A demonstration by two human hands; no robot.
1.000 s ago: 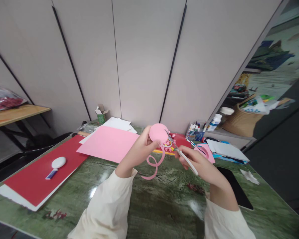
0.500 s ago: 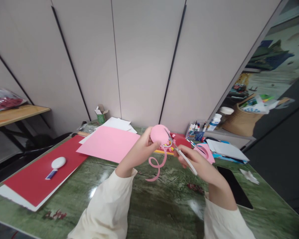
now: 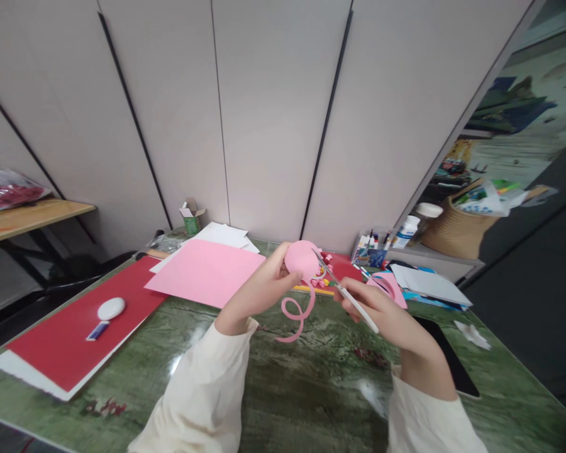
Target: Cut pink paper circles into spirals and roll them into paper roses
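Observation:
A round piece of pink paper (image 3: 302,258) is pinched between the thumb and fingers of my left hand (image 3: 274,277). From its lower edge a curled pink paper strip (image 3: 295,318) dangles over the table. My right hand (image 3: 365,301) is closed around the white handle of a pair of scissors (image 3: 353,305). The blades point up and left, with their tips at the right edge of the pink round. Behind the hands, small pink and yellow pieces (image 3: 321,280) lie on a red sheet (image 3: 346,267); the scissors partly cover them.
On the green table (image 3: 311,390), a large pink sheet (image 3: 205,270) lies left of my hands, beside red paper (image 3: 80,340) bearing a white oval object (image 3: 111,308). At right are a pen holder (image 3: 370,248), pink scrap paper (image 3: 393,289), white papers (image 3: 427,283) and a black tablet-like slab (image 3: 450,358).
My right hand and the scissors have moved slightly right and down. The pink round has tilted and lowered a little in my left hand; the strip still hangs from it.

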